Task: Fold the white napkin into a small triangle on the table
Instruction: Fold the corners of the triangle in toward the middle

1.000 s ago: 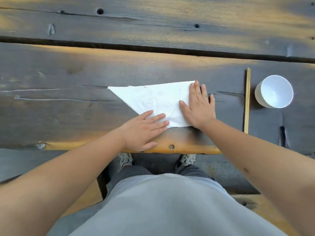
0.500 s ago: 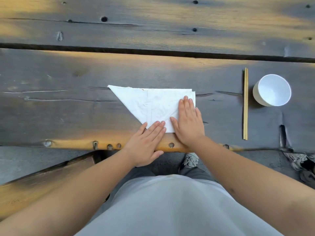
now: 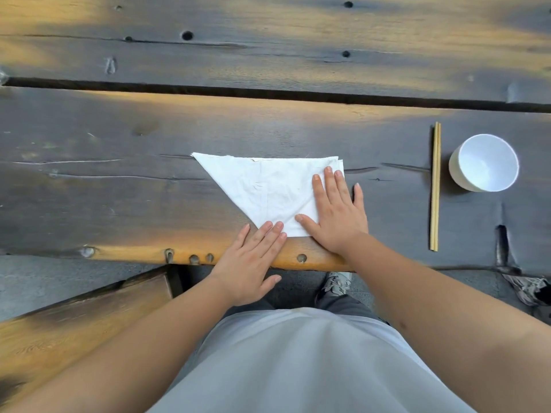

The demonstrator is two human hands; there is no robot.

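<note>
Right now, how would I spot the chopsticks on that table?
Start at the dark wooden table and look right of the white napkin. The chopsticks lie between it and the white bowl: the only thin, pale wooden sticks there.

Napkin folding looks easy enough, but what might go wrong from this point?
1. The napkin lies close to the table's near edge; the left hand already rests partly over that edge, so a push toward the body could slide the near corner off.
2. The layers at the far right corner look slightly uneven; pressing with the right hand may crease them misaligned.
3. The chopsticks and white cup lie to the right; a wide sweep could knock them.
</note>
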